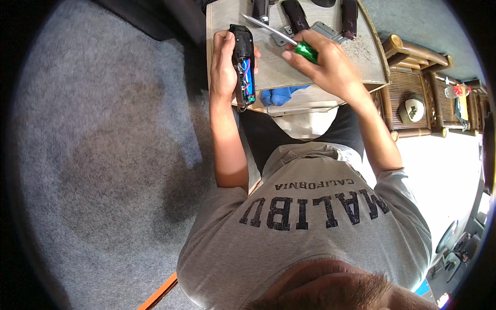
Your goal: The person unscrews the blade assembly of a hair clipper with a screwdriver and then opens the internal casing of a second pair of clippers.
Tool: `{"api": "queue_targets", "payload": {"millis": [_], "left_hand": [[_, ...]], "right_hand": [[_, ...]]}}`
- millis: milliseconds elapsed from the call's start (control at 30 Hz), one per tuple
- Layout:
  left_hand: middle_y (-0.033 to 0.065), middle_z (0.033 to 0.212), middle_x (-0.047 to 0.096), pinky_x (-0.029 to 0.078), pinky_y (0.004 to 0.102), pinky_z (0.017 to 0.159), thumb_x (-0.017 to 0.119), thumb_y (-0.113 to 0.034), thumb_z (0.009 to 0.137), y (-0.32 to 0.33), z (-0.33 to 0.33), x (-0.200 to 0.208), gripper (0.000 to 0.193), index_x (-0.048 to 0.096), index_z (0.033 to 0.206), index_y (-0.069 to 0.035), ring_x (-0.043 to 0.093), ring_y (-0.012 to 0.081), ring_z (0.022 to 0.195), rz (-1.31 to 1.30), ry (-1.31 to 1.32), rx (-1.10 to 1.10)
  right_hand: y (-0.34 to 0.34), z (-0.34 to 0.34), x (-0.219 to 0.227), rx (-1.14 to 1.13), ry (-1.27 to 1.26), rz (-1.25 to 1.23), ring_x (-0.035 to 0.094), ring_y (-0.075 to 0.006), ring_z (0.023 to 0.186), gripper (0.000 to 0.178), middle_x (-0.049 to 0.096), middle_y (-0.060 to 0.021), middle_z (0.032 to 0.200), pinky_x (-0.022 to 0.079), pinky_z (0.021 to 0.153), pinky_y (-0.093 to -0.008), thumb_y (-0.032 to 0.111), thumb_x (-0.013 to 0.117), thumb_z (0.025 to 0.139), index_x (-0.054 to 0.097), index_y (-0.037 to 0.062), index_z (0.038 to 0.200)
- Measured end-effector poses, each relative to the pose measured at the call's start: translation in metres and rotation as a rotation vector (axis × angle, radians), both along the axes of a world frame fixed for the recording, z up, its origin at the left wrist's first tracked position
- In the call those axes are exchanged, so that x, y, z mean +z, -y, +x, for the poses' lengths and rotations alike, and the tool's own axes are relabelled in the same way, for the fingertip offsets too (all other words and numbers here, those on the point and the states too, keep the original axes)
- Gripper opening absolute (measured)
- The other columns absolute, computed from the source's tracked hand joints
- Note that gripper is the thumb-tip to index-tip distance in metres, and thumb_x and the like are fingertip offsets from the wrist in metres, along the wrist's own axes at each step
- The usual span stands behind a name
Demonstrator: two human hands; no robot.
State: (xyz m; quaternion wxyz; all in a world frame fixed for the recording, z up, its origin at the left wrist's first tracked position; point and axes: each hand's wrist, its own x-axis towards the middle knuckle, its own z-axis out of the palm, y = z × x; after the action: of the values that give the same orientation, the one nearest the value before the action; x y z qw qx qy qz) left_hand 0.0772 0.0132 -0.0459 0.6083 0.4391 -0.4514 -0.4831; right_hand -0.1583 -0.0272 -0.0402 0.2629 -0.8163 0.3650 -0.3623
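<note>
My left hand (223, 70) is wrapped round an opened black hand-held device (242, 44), shaped like a hair clipper, near the table's left edge. Its lower half lies bare, showing a blue battery-like part, thin coloured wires and a bit of green board at the bottom end. In my right hand (333, 67) is a screwdriver (306, 51) with a clear green handle. Its metal shaft points up and to the left, with the tip beyond the device and apart from it. Fingertips of my left hand show on the device's right side.
On the table (279, 72), dark casing pieces (295, 16) and a grey metal plate (323, 30) lie at the far side. Dark crumbs are scattered at the right. A blue cloth (281, 96) sits under the near edge. Bamboo chairs (408, 93) hold a cap (413, 109) and a bottle (454, 92).
</note>
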Motion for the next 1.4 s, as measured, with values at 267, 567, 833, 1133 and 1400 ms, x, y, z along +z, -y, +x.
{"api": "queue_targets", "payload": {"millis": [267,567,833,1133,1400], "left_hand": [[0.0107,0.082,0.068,0.052,0.0278,0.052,0.045,-0.041,0.113,-0.005,-0.009,0.005,0.033,0.051,0.118,-0.009,0.062,0.0143,0.057,0.020,0.230,0.012],[0.0097,0.099,0.069,0.058,0.0275,0.058,0.043,-0.036,0.114,-0.008,-0.006,0.002,0.031,0.051,0.120,-0.007,0.067,0.0133,0.074,0.003,0.283,-0.067],[0.0069,0.093,0.066,0.054,0.0268,0.057,0.045,-0.035,0.113,-0.010,-0.008,0.006,0.027,0.052,0.122,-0.010,0.063,0.0122,0.067,0.020,0.290,-0.072],[0.0036,0.090,0.063,0.052,0.0257,0.056,0.047,-0.034,0.112,-0.011,-0.011,0.008,0.027,0.054,0.124,-0.010,0.061,0.0105,0.065,0.031,0.293,-0.051],[0.0026,0.089,0.062,0.051,0.0245,0.056,0.049,-0.034,0.112,-0.011,-0.012,0.009,0.025,0.054,0.122,-0.011,0.061,0.0098,0.065,0.060,0.287,-0.072]], "right_hand": [[0.000,0.047,-0.013,-0.021,0.336,0.144,0.075,-0.0378,0.093,0.026,0.076,-0.0190,0.093,0.057,0.082,-0.0433,0.023,0.078,0.090,0.074,0.0027,0.107],[-0.001,0.049,-0.020,-0.060,0.246,-0.016,0.076,-0.0262,0.081,0.019,0.075,-0.0114,0.084,0.056,0.074,-0.0369,0.018,0.079,0.093,0.074,0.0022,0.103],[-0.007,0.045,-0.013,-0.068,0.164,0.072,0.071,-0.0431,0.096,0.027,0.072,-0.0214,0.102,0.056,0.084,-0.0506,0.019,0.078,0.085,0.070,0.0000,0.102],[-0.009,0.044,-0.008,-0.097,0.124,0.066,0.071,-0.0441,0.092,0.029,0.072,-0.0216,0.098,0.057,0.082,-0.0513,0.022,0.078,0.084,0.069,-0.0012,0.100],[-0.008,0.045,-0.008,-0.106,0.172,0.079,0.071,-0.0439,0.091,0.029,0.072,-0.0225,0.095,0.056,0.080,-0.0509,0.021,0.078,0.082,0.069,-0.0021,0.098]]}}
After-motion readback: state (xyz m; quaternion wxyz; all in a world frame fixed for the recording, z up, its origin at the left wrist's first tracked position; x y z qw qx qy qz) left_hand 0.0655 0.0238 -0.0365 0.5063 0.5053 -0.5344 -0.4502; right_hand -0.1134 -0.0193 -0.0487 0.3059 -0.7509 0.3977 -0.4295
